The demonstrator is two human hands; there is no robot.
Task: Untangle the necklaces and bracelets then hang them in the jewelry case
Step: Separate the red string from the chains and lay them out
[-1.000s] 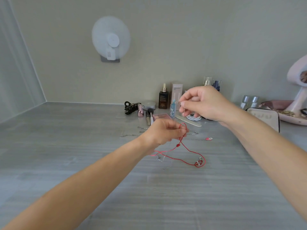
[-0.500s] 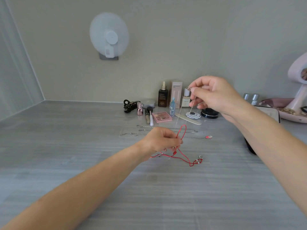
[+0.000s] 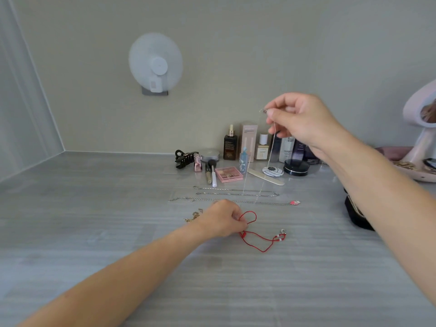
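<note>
My right hand is raised above the table and pinches one end of a thin silver chain, which hangs down toward the tabletop. My left hand rests low on the grey table and pinches a red cord bracelet; its loop and beaded end lie to the right of the hand. Two silver chains and a longer chain with a pink charm lie stretched out behind. A gold piece peeks out left of my left wrist. A black case shows partly behind my right forearm.
Cosmetics line the back wall: bottles, a pink palette, brushes, a black hair claw, a black jar and a nail file. A pink mirror stand stands far right. A white fan hangs on the wall.
My right hand rose up and to the right, drawing the silver chain out of the red cord. My left hand sank to the table with the red bracelet.
</note>
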